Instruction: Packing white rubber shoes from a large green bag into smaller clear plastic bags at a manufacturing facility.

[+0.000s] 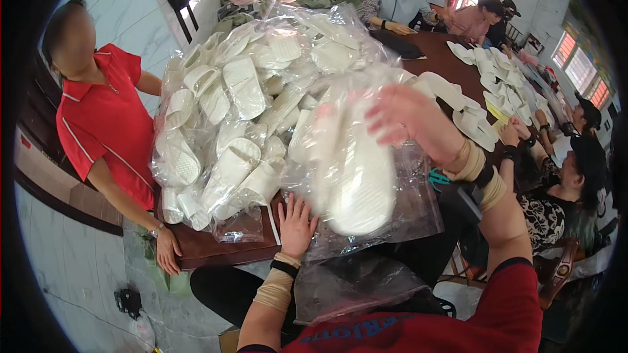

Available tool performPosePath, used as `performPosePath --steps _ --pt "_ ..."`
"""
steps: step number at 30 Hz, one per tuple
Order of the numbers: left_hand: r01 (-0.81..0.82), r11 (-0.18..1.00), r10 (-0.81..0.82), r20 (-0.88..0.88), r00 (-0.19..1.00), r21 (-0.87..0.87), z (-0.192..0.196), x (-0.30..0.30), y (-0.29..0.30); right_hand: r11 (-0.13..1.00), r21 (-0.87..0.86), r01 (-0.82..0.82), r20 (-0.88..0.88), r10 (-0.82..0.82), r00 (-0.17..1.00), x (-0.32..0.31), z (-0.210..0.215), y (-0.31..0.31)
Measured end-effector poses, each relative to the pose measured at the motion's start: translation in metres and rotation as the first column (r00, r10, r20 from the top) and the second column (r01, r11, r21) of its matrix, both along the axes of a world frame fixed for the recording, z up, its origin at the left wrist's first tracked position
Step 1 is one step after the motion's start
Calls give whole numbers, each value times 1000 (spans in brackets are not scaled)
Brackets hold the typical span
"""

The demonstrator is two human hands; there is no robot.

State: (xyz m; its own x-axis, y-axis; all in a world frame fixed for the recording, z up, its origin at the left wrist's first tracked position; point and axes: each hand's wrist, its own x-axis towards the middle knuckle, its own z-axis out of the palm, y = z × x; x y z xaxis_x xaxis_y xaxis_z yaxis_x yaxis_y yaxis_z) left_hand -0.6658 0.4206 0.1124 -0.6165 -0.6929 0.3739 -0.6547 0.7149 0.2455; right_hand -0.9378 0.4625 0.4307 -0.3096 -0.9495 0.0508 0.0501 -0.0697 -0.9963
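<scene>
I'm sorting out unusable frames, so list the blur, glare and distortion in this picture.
Head view: the right hand and the bagged white slippers it lifts are smeared by motion; the left hand, flat on the table, is sharp. Glare glints off the plastic bags. The windows are bright. Fisheye bends the edges and blackens the corners.

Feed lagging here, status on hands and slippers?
Left hand flat on brown table. Right hand gripping clear plastic bag of white slippers. Bagged slipper heap behind.

One head-worn fisheye view looks steeply down, close over a brown table [222,248] and the wearer's forearms.
</scene>
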Motion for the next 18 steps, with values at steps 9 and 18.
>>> performPosePath --steps 9,18 --pt "576 445 383 -727 570 686 -43 22 22 940 307 -148 -631 318 708 -74 -154 -23" --pt "406 543 284 -616 735 735 -27 13 16 997 17 79 -577 -55 815 -52 -236 -42"
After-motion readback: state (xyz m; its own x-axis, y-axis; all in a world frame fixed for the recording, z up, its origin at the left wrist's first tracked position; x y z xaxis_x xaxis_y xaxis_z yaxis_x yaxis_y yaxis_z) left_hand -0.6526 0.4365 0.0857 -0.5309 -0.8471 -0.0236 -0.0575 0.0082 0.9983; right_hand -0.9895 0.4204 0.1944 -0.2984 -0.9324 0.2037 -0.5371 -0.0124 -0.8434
